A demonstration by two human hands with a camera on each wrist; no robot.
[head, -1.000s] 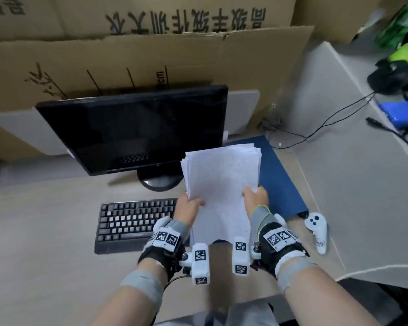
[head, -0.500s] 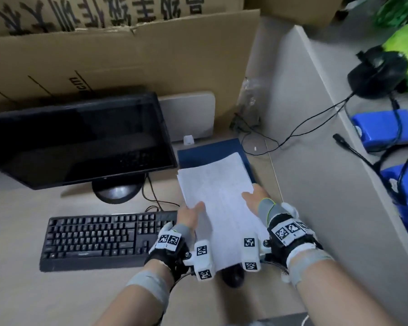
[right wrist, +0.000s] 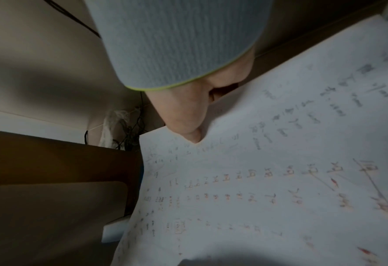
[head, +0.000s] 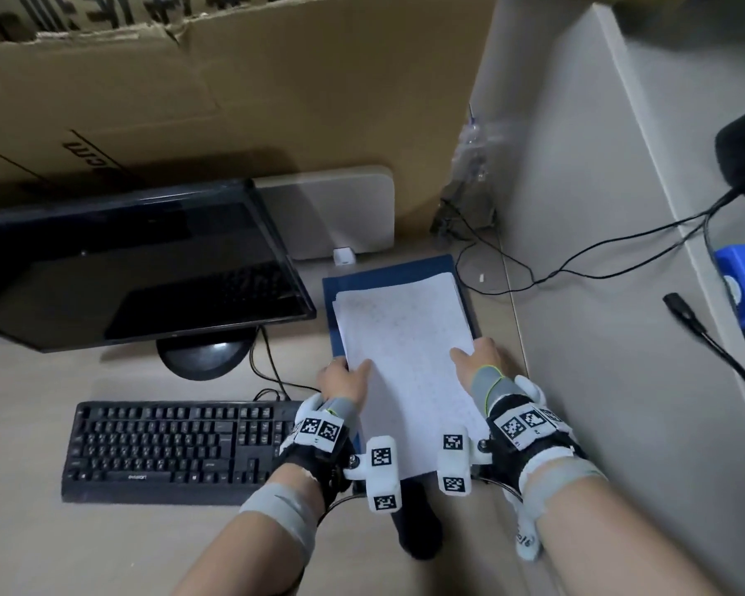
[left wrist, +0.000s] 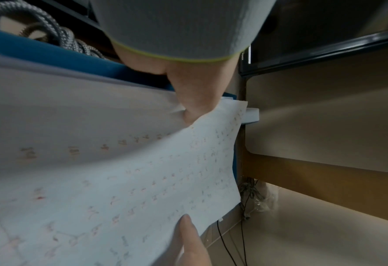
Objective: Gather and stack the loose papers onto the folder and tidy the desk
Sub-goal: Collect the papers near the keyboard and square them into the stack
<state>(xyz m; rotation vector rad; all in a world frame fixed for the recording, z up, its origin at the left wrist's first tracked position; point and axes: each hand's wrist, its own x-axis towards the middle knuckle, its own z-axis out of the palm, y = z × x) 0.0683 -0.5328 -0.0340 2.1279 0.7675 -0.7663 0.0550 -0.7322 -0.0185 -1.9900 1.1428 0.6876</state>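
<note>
A stack of white handwritten papers (head: 405,363) lies over the dark blue folder (head: 388,271), right of the monitor. My left hand (head: 345,376) pinches the stack's left edge, thumb on top (left wrist: 195,106), other fingers hidden beneath. My right hand (head: 476,359) pinches the right edge the same way, thumb on the top sheet (right wrist: 188,126). The stack's far end sits on the folder; its near end overhangs toward me (head: 409,458). The folder shows as a blue strip (left wrist: 59,54) behind the sheets in the left wrist view.
A black monitor (head: 138,268) and keyboard (head: 177,449) fill the desk's left. A grey partition (head: 620,337) rises close on the right, with black cables (head: 534,281) at its foot. A dark object (head: 418,526) lies under the papers' near end, a white controller (head: 527,535) beside my right wrist.
Both hands have carried the stack forward and lowered it from a raised, tilted hold to lie flat over the folder. The head view has swung right and nearer.
</note>
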